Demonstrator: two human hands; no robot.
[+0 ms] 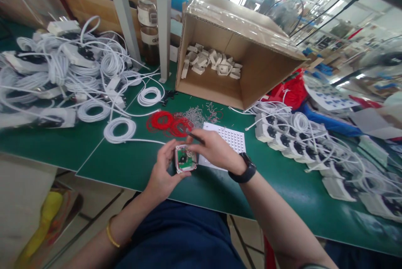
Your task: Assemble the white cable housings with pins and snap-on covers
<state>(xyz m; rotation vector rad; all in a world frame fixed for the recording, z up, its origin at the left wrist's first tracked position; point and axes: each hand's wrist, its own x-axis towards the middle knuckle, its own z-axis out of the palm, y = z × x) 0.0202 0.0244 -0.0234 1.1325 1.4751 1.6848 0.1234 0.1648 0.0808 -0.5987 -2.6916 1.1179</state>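
A small white housing [177, 167] with a green circuit board [190, 162] inside is held over the front of the table by my left hand [163, 169]. Its fingers and thumb grip the housing along the left and lower sides. My right hand [211, 147] is closed around a thin dark tool [195, 136], whose exact kind I cannot make out. The right fingertips are at the housing's upper right edge and cover part of it. A white cable [147, 140] runs from a coil towards the housing's far side, where my left fingers hide its end.
Red rings [161, 120] and a pile of small screws [194, 115] lie beyond my hands. A white sheet with rows of dots [234, 137] is under my right hand. An open cardboard box [210, 84] holds white parts. Cabled units crowd the left and right [295, 148].
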